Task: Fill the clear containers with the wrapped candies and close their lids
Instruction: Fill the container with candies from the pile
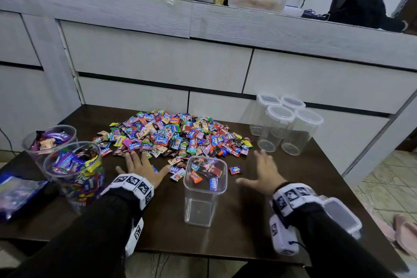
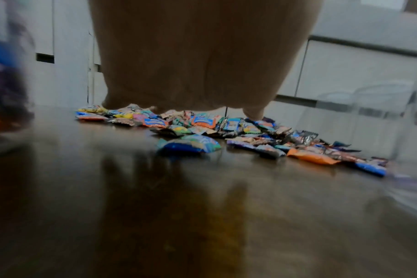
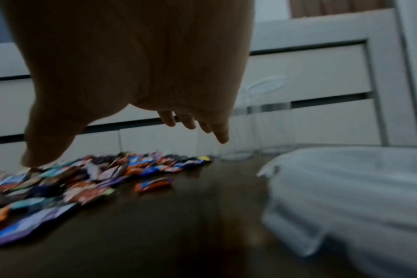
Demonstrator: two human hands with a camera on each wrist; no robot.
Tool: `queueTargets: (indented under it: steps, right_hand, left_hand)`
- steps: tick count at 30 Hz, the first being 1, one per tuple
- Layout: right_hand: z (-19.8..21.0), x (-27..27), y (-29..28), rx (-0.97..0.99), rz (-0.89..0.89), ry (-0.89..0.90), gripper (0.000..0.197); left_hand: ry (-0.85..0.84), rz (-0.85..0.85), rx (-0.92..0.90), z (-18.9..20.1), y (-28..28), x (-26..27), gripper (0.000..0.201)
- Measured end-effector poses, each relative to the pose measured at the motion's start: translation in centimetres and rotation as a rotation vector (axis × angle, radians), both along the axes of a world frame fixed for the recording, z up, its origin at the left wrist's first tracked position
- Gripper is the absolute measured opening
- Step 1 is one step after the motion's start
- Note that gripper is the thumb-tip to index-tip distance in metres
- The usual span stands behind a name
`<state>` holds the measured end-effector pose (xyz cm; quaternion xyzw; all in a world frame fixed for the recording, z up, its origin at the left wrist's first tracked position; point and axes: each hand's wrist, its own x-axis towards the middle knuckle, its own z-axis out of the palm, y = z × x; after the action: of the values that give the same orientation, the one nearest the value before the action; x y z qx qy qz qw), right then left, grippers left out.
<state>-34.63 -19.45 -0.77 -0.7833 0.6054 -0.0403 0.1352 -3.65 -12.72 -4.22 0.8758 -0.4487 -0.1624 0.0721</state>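
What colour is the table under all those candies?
Dark brown, glossy wood: the table shows best in the head view.

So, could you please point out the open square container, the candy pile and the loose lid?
open square container (image 1: 222, 179): head view, right rim.
candy pile (image 1: 173, 133): head view, middle of heap.
loose lid (image 1: 343, 216): head view, top face.

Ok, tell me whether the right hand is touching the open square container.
Apart. The head view shows a strip of dark table between the open square container and the thumb of the right hand, whose fingers are spread, holding nothing.
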Motion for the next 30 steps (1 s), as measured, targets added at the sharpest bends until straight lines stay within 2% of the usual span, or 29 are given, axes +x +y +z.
queueTargets:
  steps: [4, 8, 12, 15, 16, 19, 24, 26, 30]
  right_hand:
    - [-2.7, 4.7, -1.1, 0.091, 0.078, 0.059, 0.121]
    - [-4.4, 6.6, -2.6, 0.150, 0.076, 0.086, 0.127]
    - [-4.6, 7.9, -4.5, 0.140, 0.081, 0.071, 0.136]
    - [-4.3, 9.4, -5.8, 0.052, 0.134, 0.111, 0.122]
    - [-4.1, 10.1, -6.2, 0.033, 0.154, 0.128, 0.119]
    - [-3.4, 11.8, -7.6, 0.026, 0.218, 0.200, 0.126]
    - [-3.3, 12.6, -9.6, 0.009, 0.438, 0.312, 0.126]
    - [-3.2, 12.7, -10.2, -0.007, 0.497, 0.319, 0.119]
    - [-3.0, 13.0, -10.2, -0.111, 0.495, 0.276, 0.096]
  left_hand:
    - [-0.050, -0.058, 0.150, -2.3, -0.8, -0.6, 0.100]
    - [-0.029, -0.219, 0.156, -3.6, -2.7, -1.3, 0.103]
    - [-0.031, -0.300, 0.074, -4.4, -4.6, -2.3, 0.142]
    - [-0.074, -0.358, -0.014, -5.2, -6.2, -2.4, 0.120]
    - [-0.077, -0.392, -0.028, -5.2, -6.9, -2.2, 0.119]
    - [-0.114, -0.509, -0.035, -4.3, -8.7, -1.5, 0.118]
    - [-0.151, -0.673, 0.024, -2.8, -10.8, -0.8, 0.119]
    - [-0.155, -0.685, 0.034, -2.7, -10.9, -0.7, 0.110]
    - [-0.189, -0.601, -0.009, -2.9, -10.4, -1.5, 0.087]
